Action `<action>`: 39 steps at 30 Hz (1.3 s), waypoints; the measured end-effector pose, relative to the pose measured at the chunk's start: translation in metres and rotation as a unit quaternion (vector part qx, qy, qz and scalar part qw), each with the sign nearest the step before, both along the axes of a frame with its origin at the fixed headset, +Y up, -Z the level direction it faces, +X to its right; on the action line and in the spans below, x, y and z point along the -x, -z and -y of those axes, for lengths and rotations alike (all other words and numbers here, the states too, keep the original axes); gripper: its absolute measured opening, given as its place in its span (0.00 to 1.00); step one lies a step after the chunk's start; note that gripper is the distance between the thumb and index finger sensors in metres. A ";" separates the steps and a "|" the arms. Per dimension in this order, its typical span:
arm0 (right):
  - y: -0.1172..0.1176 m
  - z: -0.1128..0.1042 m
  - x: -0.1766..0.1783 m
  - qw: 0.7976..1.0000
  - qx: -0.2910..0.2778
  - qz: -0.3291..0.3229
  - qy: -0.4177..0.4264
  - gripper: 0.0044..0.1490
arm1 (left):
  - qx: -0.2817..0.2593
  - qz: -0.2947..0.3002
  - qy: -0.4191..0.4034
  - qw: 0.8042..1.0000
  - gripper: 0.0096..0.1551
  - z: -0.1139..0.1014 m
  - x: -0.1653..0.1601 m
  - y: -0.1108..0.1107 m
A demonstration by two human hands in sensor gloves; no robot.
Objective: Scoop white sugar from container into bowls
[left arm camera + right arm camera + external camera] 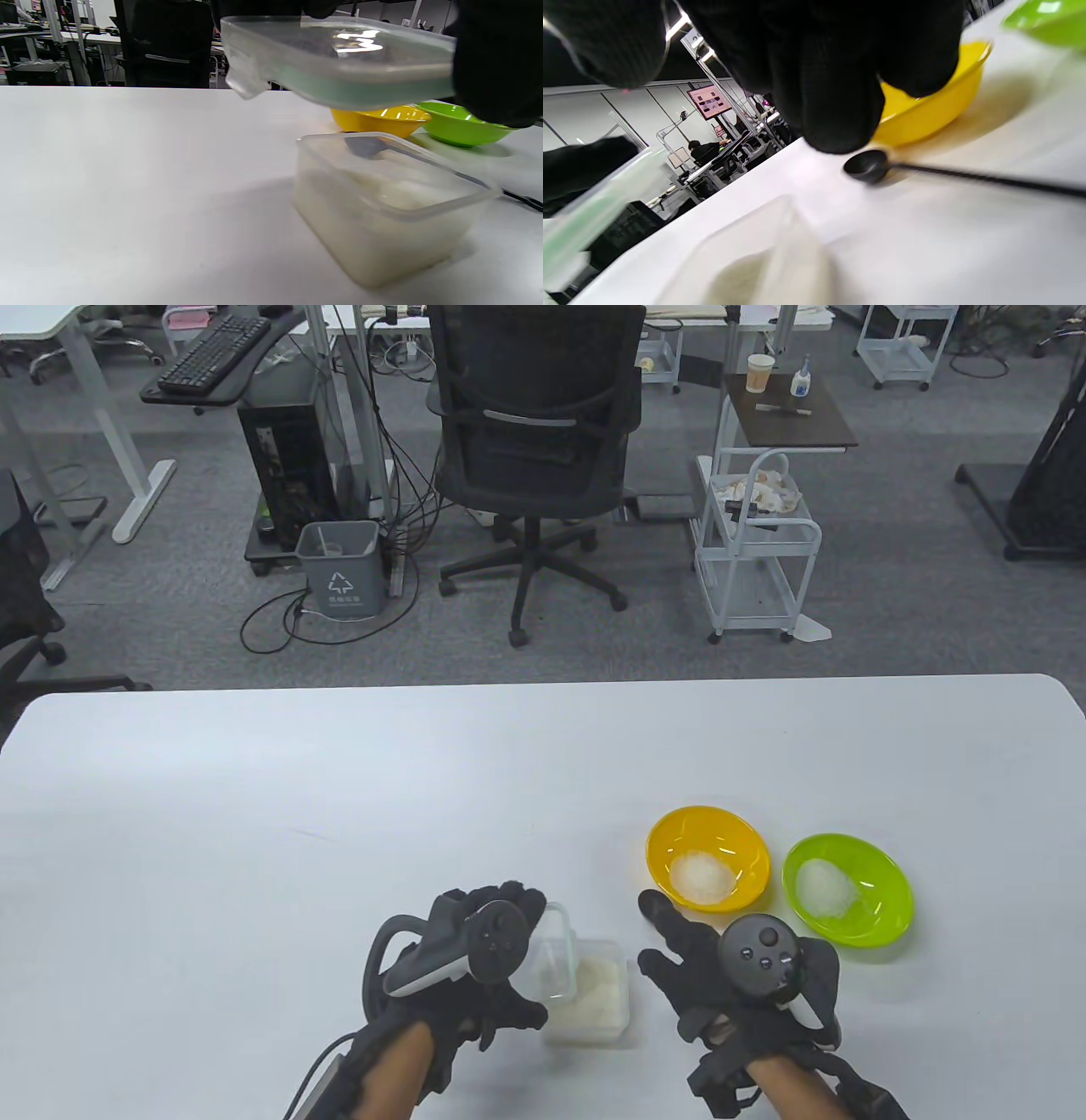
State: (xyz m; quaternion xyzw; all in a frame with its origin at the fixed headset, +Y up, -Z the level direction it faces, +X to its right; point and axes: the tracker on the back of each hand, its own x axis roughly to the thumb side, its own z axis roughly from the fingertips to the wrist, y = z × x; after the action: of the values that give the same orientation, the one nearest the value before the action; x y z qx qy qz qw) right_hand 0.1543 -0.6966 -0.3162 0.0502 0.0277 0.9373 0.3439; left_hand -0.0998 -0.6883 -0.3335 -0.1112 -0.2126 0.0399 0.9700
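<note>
Left hand holds the lid above the open sugar container; right hand hovers free over the spoon.

The clear container (590, 993) with white sugar stands open on the white table (254, 814), directly under and just to the right of the left hand's fingers. The left hand (475, 963) grips the transparent lid (339, 59), which has a green seal, and holds it tilted above the container. A black spoon (925, 171) lies flat on the table under the fingers of the right hand (730, 976); these fingers are spread and released, holding nothing. Just beyond the right fingertips stands the yellow bowl (747, 848) with a heap of sugar inside, and to the right of it, close beside, the green bowl (887, 899), also with sugar.
</note>
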 end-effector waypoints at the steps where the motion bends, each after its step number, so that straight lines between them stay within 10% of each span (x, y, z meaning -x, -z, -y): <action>1: 0.002 0.003 0.007 1.000 0.016 -0.001 0.025 0.42 | 0.003 0.004 -0.002 1.000 0.71 0.001 -0.008 -0.002; 14: 0.009 0.034 0.014 0.988 0.095 0.043 0.114 0.34 | 0.032 0.014 -0.103 0.994 0.68 0.030 -0.012 -0.009; 24: 0.012 0.044 0.000 0.975 0.112 0.070 0.179 0.34 | 0.087 -0.142 -0.303 0.938 0.50 0.051 0.036 0.003; 39: 0.016 0.054 -0.005 0.977 0.126 0.103 0.140 0.30 | 0.109 -0.216 -0.291 0.926 0.36 0.057 0.037 0.007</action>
State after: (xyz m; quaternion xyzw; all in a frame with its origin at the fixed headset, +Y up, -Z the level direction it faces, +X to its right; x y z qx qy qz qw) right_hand 0.1593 -0.7503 -0.3318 -0.0870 0.1023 0.8690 0.4762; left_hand -0.1366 -0.7456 -0.3410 -0.1379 -0.0154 0.3660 0.9202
